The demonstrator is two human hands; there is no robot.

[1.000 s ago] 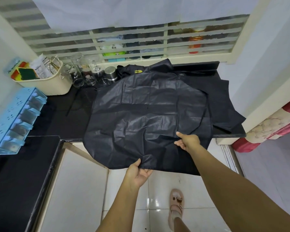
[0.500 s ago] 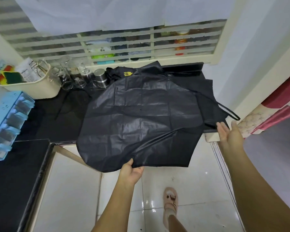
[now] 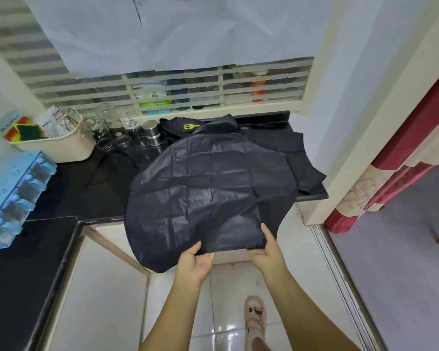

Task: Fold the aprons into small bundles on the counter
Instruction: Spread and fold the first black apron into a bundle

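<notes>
A black shiny apron [image 3: 203, 188] lies spread over the black counter [image 3: 69, 196], its lower part hanging past the front edge. My left hand [image 3: 194, 262] pinches the hem from below, thumb on top. My right hand [image 3: 266, 249] grips a folded-over right corner of the same hem, close beside the left. More black apron fabric [image 3: 299, 158] lies beneath and to the right. At the back sits another black piece with a yellow fork logo [image 3: 188, 126].
A cream basket [image 3: 58, 145] with sponges and packets stands at the back left, with glass jars [image 3: 107, 133] and a steel cup [image 3: 151, 131] beside it. A blue drawer organiser [image 3: 13, 193] sits on the left. My sandalled foot [image 3: 255, 323] stands on the white tiled floor.
My right hand came back from the counter's right end to the hem and took hold of the right corner, now folded inward. My left hand kept its grip on the hem.
</notes>
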